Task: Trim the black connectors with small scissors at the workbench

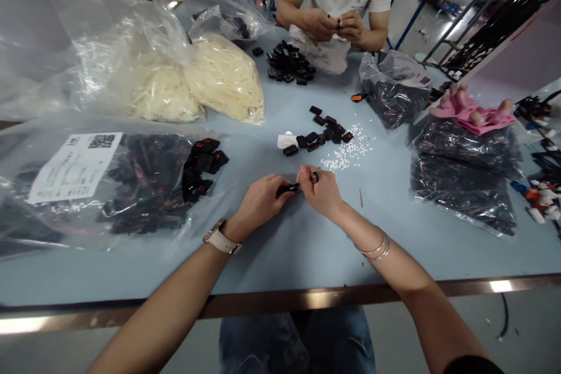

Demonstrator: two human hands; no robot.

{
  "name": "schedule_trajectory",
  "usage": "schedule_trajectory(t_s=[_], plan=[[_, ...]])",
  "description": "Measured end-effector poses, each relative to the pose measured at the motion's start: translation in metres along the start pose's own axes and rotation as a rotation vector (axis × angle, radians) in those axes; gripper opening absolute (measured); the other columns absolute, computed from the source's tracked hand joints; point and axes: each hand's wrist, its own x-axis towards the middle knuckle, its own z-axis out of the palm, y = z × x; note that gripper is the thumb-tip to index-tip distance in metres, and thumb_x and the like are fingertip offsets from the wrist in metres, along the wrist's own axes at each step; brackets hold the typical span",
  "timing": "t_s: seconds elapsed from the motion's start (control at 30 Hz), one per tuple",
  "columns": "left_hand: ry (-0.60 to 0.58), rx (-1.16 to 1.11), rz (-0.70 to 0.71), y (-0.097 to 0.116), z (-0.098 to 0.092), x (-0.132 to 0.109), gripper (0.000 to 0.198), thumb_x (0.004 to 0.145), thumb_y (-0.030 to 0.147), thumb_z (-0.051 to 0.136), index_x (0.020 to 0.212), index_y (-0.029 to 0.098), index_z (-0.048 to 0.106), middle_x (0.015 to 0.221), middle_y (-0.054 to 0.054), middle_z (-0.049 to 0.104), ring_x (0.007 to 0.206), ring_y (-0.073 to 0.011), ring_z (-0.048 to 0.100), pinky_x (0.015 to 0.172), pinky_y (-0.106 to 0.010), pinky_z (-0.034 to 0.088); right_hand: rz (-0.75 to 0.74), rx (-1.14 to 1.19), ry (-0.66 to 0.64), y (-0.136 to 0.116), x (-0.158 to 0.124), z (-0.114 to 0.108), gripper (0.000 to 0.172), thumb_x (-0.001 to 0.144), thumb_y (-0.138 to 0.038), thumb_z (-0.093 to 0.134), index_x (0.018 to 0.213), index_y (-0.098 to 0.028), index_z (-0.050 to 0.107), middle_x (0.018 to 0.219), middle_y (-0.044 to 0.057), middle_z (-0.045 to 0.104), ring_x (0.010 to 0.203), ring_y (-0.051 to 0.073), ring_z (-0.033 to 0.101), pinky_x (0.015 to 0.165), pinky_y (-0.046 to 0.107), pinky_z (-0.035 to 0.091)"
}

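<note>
My left hand (262,200) pinches a small black plastic part (287,189) above the table, its fingers closed. Right beside it, my right hand (323,194) is closed around a slim dark tool, whose rounded end (314,177) sticks out by the thumb. The tool's other end is too small to make out where it meets the black part. Just beyond my hands lies a loose group of similar black parts (324,132), with many tiny white pieces (346,155) scattered to its right. A small white label (287,141) lies by the group's left end.
A clear bag of black parts (149,181) spills open on the left. Behind it are bags of cream-coloured pieces (223,79). Bagged dark parts (464,181) sit right, a pink thing (475,114) on top. Across the table (272,269), a person (337,0) works near a black pile (289,62).
</note>
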Motion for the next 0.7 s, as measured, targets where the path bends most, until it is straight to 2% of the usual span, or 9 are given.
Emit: schedule_trajectory(t_s=[0.3,0.53,0.7], plan=[[0.005,-0.010,0.014,0.001,0.000,0.000,0.010,0.085,0.026,0.056,0.080,0.018,0.060,0.080,-0.005,0.065,0.075,-0.0192,0.061,0.068,-0.030,0.046,-0.034,-0.143,-0.086,-0.009,0.001,-0.001,0.037,0.098,-0.032,0.032,0.087,-0.017,0.064,0.074,0.008,0.070,0.070,0.018,0.064,0.064,0.027,0.039],[-0.007,-0.028,0.007,0.001,-0.002,0.001,0.008,0.085,0.025,0.060,0.084,0.018,0.063,0.082,-0.004,0.066,0.074,-0.0182,0.060,0.067,-0.029,0.044,-0.012,-0.019,0.016,-0.001,0.001,-0.004,0.039,0.098,-0.033,0.031,0.082,-0.017,0.063,0.074,0.005,0.070,0.069,0.014,0.064,0.068,0.024,0.042],[-0.022,-0.012,-0.005,0.002,-0.003,0.001,0.008,0.084,0.024,0.061,0.081,0.017,0.062,0.083,-0.005,0.067,0.073,-0.0184,0.060,0.066,-0.029,0.044,-0.050,-0.003,0.026,0.003,0.000,0.001,0.039,0.098,-0.034,0.031,0.079,-0.019,0.062,0.072,0.005,0.069,0.066,0.015,0.064,0.066,0.024,0.041]])
